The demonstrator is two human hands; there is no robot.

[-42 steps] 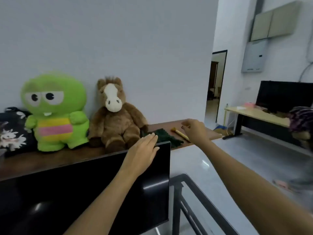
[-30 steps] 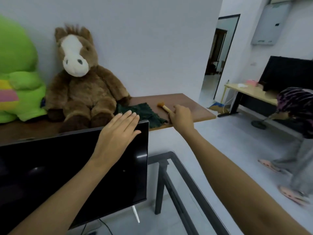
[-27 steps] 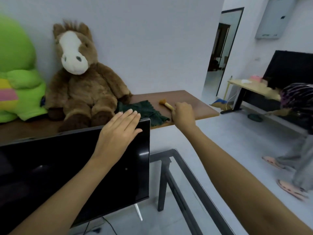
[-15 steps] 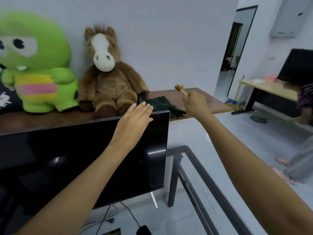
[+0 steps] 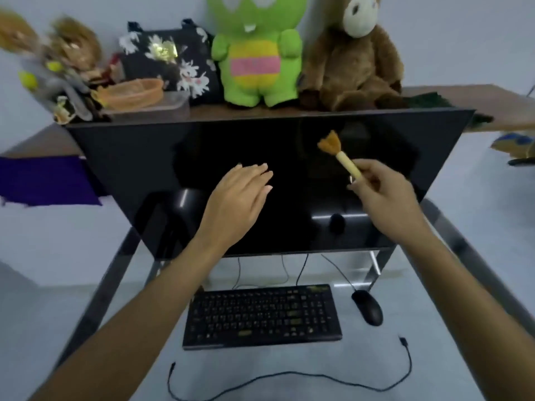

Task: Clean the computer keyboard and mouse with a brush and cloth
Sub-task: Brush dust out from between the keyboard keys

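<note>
My right hand (image 5: 379, 195) pinches the pale handle of a small brush (image 5: 337, 153), its tan bristles pointing up in front of the dark monitor (image 5: 144, 157). My left hand (image 5: 237, 198) hovers flat, fingers extended, holding nothing, also in front of the screen. Below on the glass desk (image 5: 86, 314) lie a black keyboard (image 5: 262, 315) and, to its right, a black mouse (image 5: 367, 311). A dark green cloth (image 5: 428, 100) lies on the wooden shelf behind the monitor, at the right, partly hidden by the screen.
The shelf (image 5: 463, 94) carries a green plush (image 5: 257, 53), a brown horse plush (image 5: 353, 53), a floral black bag (image 5: 170, 59) and an orange basket (image 5: 133, 92). A loose black cable (image 5: 289, 377) lies on the glass near me. Cords run from the monitor down to the keyboard and mouse.
My right hand lifted the brush off the shelf and brought it left, in front of the monitor. The view swung down and left, so the keyboard and mouse now show. My left hand left the monitor's top edge.
</note>
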